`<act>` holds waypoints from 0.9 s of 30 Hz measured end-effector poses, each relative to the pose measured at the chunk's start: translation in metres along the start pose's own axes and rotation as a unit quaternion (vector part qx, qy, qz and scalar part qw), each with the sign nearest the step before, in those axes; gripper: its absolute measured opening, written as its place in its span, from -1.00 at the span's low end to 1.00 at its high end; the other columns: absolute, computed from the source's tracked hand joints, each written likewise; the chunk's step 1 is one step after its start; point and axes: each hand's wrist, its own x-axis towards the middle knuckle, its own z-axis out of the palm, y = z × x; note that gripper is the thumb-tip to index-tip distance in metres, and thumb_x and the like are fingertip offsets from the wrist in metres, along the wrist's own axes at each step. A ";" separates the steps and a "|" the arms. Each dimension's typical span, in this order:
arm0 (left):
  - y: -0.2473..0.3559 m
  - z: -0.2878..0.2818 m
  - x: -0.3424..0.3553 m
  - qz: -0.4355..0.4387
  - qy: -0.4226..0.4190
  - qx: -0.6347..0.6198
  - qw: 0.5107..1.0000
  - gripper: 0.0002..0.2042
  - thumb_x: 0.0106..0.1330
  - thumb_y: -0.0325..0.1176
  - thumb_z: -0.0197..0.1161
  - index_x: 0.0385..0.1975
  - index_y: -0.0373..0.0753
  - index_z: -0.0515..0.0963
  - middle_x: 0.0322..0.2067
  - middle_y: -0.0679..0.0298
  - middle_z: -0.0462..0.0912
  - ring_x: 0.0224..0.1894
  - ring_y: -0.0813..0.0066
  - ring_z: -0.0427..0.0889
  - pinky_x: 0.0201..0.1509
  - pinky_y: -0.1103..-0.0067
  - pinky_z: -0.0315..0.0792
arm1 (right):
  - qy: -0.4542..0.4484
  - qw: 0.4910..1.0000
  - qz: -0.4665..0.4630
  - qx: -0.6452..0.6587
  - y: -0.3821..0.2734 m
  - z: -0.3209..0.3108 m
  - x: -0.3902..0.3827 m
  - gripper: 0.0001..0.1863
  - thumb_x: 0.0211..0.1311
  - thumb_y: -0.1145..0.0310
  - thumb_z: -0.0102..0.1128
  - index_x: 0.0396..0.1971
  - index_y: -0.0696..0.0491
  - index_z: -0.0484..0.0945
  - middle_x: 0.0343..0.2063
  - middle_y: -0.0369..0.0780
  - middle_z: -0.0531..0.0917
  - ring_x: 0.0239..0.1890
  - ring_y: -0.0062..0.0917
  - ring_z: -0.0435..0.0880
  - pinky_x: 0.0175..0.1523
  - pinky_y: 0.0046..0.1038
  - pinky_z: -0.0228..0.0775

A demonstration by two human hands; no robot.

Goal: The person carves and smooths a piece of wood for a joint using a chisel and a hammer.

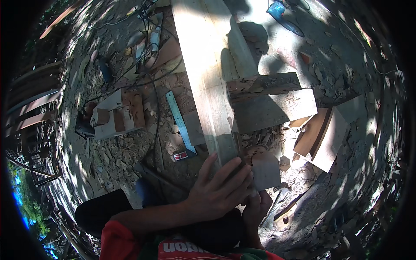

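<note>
Roughly, beam (208, 78): runs from the upper edge down to the hands, near end under the fingers; lies over a crosswise board (281, 108).
Progress: long faces look flat, so rough shaping seems done, my judgement; the near end looks narrower, and finishing there may be what's left. Can't tell how much.
Chips (82, 160): scattered all round, fits with cutting work.
Left hand (214, 190): back up, fingers spread over the beam's near end, touching it. Gripping or just resting, can't tell.
Left forearm (158, 221): comes in low from the left, slants right and up, red sleeve (117, 240) at the elbow.
Right hand (258, 208): just below and right of the left, fingers partly hidden. Grip and any held item, can't tell.
2 hands: close together, overlapping in view; contact between them unclear.
Left of beam: metal strip (180, 119), red box (181, 156) at its lower end, cable (157, 99), 1 notched block (117, 115).
Right of beam: offcut (266, 169) near the hands; blue tool (276, 11) well apart, far end.
</note>
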 end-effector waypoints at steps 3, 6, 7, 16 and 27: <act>0.002 -0.001 0.000 -0.016 -0.012 -0.017 1.000 -0.57 0.16 -0.05 0.42 -0.04 -0.15 0.68 0.12 0.31 0.61 0.26 0.21 0.48 0.39 -0.05 0.17 | 0.011 0.997 -0.074 0.006 0.014 -0.014 0.006 -0.53 0.41 0.12 -0.01 -0.58 0.18 0.52 -0.71 -0.31 0.49 -0.64 -0.63 0.42 -0.48 -0.51 0.23; 0.003 0.002 -0.001 -0.030 0.009 -0.028 0.999 -0.53 0.12 -0.04 0.46 -0.02 -0.17 0.67 0.10 0.30 0.60 0.26 0.21 0.48 0.40 -0.02 0.18 | 0.118 0.983 -0.139 -0.001 0.028 -0.027 0.023 -0.56 0.47 0.11 -0.17 -0.41 0.18 0.49 -0.53 -0.23 0.55 -0.49 -0.57 0.46 -0.30 -0.46 0.30; 0.003 0.003 -0.002 -0.027 0.014 -0.026 0.999 -0.52 0.11 -0.04 0.47 -0.02 -0.17 0.67 0.10 0.30 0.61 0.25 0.22 0.49 0.40 0.00 0.18 | 0.164 0.975 -0.147 0.022 0.028 -0.027 0.032 -0.56 0.47 0.11 -0.19 -0.32 0.19 0.51 -0.42 -0.18 0.60 -0.40 -0.54 0.52 -0.22 -0.43 0.36; 0.000 -0.003 -0.001 0.005 0.018 0.017 1.000 -0.53 0.14 -0.04 0.45 -0.03 -0.22 0.67 0.06 0.29 0.62 0.23 0.20 0.47 0.38 0.07 0.22 | 0.022 0.974 -0.215 0.070 0.012 -0.011 0.060 -0.52 0.53 0.21 -0.12 0.03 0.34 0.60 0.01 0.03 0.67 0.12 -0.29 0.63 0.27 -0.29 0.38; 0.002 -0.004 0.012 -0.001 -0.001 0.023 1.000 -0.49 0.14 0.02 0.44 -0.04 -0.25 0.68 0.10 0.28 0.60 0.21 0.18 0.46 0.32 0.17 0.28 | 0.030 0.973 -0.213 0.081 0.002 -0.007 0.058 -0.56 0.50 0.27 -0.03 0.12 0.31 0.57 0.02 0.04 0.69 0.12 -0.34 0.65 0.25 -0.36 0.40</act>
